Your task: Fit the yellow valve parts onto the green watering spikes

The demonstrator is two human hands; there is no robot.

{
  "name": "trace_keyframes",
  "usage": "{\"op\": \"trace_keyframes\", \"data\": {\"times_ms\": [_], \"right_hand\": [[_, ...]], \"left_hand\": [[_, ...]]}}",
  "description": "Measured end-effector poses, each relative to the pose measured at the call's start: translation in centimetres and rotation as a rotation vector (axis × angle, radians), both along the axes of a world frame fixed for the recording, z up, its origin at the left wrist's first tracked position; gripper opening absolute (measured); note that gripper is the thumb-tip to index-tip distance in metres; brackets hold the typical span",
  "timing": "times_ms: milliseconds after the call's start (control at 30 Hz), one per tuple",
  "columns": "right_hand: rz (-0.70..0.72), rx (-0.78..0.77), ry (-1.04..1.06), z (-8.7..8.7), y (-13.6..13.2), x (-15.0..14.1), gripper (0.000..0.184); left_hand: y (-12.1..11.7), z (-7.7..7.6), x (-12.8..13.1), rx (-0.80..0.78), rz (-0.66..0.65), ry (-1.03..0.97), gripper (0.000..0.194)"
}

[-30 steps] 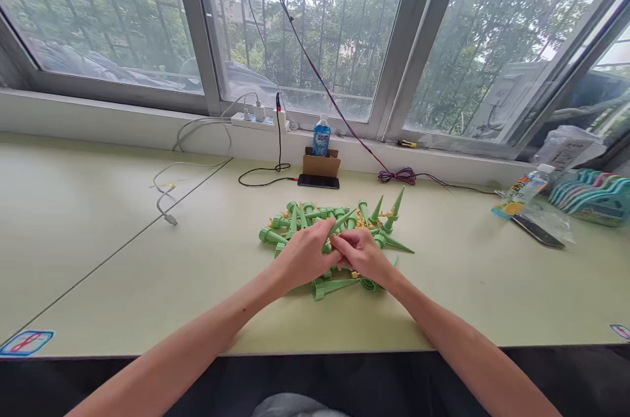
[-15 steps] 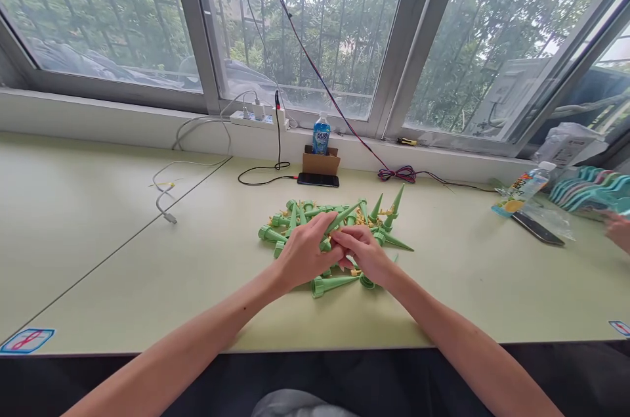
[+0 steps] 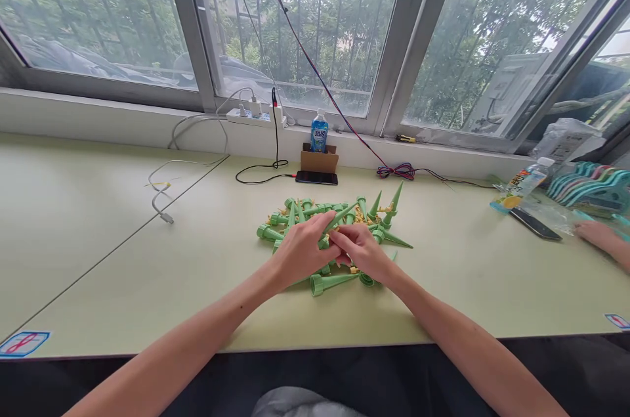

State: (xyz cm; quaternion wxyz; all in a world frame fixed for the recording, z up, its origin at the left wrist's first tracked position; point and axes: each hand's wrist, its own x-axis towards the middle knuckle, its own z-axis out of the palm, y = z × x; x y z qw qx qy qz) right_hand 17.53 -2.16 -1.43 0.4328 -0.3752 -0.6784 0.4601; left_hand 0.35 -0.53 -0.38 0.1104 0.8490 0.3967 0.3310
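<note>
My left hand [image 3: 306,245] is closed round a green plastic watering spike [image 3: 341,215], whose tip points up and to the right. My right hand [image 3: 365,250] meets it at the spike's lower end, thumb and finger pinched together. What sits between those fingertips is mostly hidden. Under and around both hands lies a loose pile of similar green spikes, with small yellow plastic valves [image 3: 354,269] among them. One capped spike [image 3: 335,283] lies on its side nearest me, beside a round green cap [image 3: 366,280].
Behind the pile, a phone [image 3: 316,178] leans by a cardboard box [image 3: 319,160] holding a blue bottle [image 3: 319,133]. Cables cross the table [image 3: 147,285] at left and back. At right are another phone [image 3: 535,224], a drink bottle [image 3: 524,184], hangers [image 3: 590,187] and another person's hand [image 3: 598,233].
My two hands stay together on the spike with barely any movement. The other person's hand at the right has come further into view, lower on the table. The view has shifted slightly.
</note>
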Motion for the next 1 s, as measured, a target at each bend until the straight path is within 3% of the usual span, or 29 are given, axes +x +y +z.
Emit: {"op": "trace_keyframes", "data": {"times_ms": [233,633,1000], "right_hand": [[-0.049,0.041,-0.095,-0.18,0.03,-0.01,0.044],[-0.098,0.065,-0.054,-0.15,0.00,-0.60,0.042],[0.115,-0.136,0.250,0.46,0.10,-0.40,0.039]], "left_hand": [[0.35,0.22,-0.16,-0.085,-0.022,0.067,0.039],[0.13,0.42,-0.16,-0.070,-0.029,0.022,0.046],[0.11,-0.05,-0.12,0.022,-0.099,-0.176,0.039]]}}
